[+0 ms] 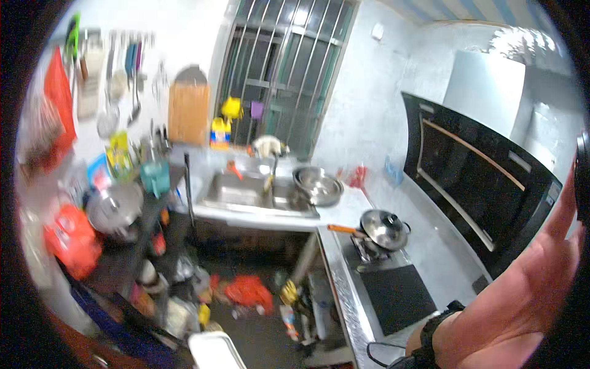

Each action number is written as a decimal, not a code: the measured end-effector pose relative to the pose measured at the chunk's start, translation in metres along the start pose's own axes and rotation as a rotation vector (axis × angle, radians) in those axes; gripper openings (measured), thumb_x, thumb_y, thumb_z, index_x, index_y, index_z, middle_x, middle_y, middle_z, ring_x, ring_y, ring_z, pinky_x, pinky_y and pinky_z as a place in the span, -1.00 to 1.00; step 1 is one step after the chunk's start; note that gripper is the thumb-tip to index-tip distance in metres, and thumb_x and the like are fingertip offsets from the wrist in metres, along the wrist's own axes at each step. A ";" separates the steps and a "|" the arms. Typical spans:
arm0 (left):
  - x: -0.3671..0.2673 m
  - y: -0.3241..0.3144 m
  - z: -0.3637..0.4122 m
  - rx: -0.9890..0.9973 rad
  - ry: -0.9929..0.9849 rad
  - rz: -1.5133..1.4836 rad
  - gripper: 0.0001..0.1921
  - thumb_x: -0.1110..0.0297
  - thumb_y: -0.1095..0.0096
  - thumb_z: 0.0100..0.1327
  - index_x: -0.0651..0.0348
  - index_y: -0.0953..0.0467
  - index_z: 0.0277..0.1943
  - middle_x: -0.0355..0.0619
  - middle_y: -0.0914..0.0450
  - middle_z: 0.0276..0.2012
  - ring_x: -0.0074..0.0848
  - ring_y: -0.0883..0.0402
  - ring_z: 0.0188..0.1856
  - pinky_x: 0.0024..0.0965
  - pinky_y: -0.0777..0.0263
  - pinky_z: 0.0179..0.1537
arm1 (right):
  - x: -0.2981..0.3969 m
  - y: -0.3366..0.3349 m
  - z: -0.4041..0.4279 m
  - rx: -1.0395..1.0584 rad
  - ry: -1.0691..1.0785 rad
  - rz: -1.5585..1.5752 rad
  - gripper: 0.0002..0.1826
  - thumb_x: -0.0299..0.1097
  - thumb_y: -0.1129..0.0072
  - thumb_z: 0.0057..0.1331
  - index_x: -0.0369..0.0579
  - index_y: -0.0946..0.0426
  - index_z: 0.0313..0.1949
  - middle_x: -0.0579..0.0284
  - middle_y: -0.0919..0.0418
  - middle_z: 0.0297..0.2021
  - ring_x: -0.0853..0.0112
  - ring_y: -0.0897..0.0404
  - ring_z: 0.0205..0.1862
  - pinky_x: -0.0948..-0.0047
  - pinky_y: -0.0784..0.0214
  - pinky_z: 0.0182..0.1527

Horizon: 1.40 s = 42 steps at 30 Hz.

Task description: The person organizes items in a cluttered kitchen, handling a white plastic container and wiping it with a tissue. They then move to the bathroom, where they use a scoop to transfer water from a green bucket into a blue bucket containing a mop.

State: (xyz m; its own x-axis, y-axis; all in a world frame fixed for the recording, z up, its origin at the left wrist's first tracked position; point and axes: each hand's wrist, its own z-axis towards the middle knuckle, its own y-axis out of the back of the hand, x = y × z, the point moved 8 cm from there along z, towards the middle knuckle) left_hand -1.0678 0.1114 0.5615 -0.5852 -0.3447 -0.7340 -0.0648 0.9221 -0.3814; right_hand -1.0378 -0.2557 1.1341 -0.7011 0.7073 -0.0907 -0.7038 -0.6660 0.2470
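My right hand (pixel 516 286) is raised close to the camera at the lower right, with a black band (pixel 428 336) around the wrist. Its fingers reach the dark right rim, beside a dark object (pixel 583 175) that is cut off there; whether they touch or grip it is not clear. My left hand is out of view. Before me a lidded metal pan (pixel 385 230) with an orange handle sits on a burner on the counter. Left of it, stacked steel bowls (pixel 318 186) stand at the edge of a double steel sink (pixel 239 190).
A black range hood (pixel 474 184) slants at the right above the counter, which holds a black flat panel (pixel 397 297). At left, a dark shelf carries a metal pot (pixel 115 207) and a red bag (pixel 73 242). Bags lie under the counter; a white-rimmed container (pixel 216 350) is at the bottom.
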 end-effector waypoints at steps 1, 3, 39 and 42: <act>-0.003 0.004 -0.012 0.025 -0.006 -0.001 -0.57 0.28 0.11 0.41 0.40 -0.24 0.21 -0.01 -0.41 0.13 -0.38 -0.37 0.17 -0.30 -0.18 0.23 | 0.000 0.002 -0.020 0.017 -0.043 0.011 -0.57 -0.35 0.03 0.22 -0.26 -0.40 0.06 -0.08 -0.41 0.08 0.11 -0.34 0.18 0.15 -0.06 0.25; -0.012 -0.030 0.016 0.099 -0.066 -0.074 -0.58 0.30 0.10 0.40 0.41 -0.25 0.20 0.00 -0.42 0.12 -0.38 -0.39 0.16 -0.30 -0.18 0.22 | 0.001 0.011 -0.050 0.064 -0.047 0.023 -0.58 -0.35 0.03 0.22 -0.26 -0.40 0.06 -0.09 -0.41 0.08 0.11 -0.33 0.18 0.15 -0.06 0.25; -0.050 -0.052 0.075 0.341 -0.251 0.538 -0.76 0.38 0.07 0.40 0.34 -0.37 0.02 -0.16 -0.51 -0.11 -0.61 -0.45 -0.10 -0.51 -0.32 -0.03 | 0.224 0.005 -0.494 0.471 -1.828 -0.283 -0.73 -0.39 -0.12 0.23 -0.20 -0.53 -0.09 -0.02 -0.55 -0.14 0.18 -0.54 -0.11 0.36 -0.36 -0.03; -0.047 -0.066 0.068 0.378 -0.279 0.578 -0.76 0.39 0.07 0.39 0.34 -0.37 0.01 -0.16 -0.51 -0.14 -0.61 -0.44 -0.12 -0.51 -0.32 -0.05 | 0.251 0.024 -0.515 0.549 -1.895 -0.344 -0.73 -0.37 -0.11 0.25 -0.19 -0.53 -0.08 -0.01 -0.56 -0.17 0.21 -0.56 -0.15 0.38 -0.40 -0.09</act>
State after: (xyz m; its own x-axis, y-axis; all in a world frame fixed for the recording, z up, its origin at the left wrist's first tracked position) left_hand -0.9810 0.0549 0.5832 -0.2116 0.0993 -0.9723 0.5034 0.8638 -0.0214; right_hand -1.2899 -0.2163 0.6201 0.6780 0.3162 0.6636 -0.3960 -0.6035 0.6920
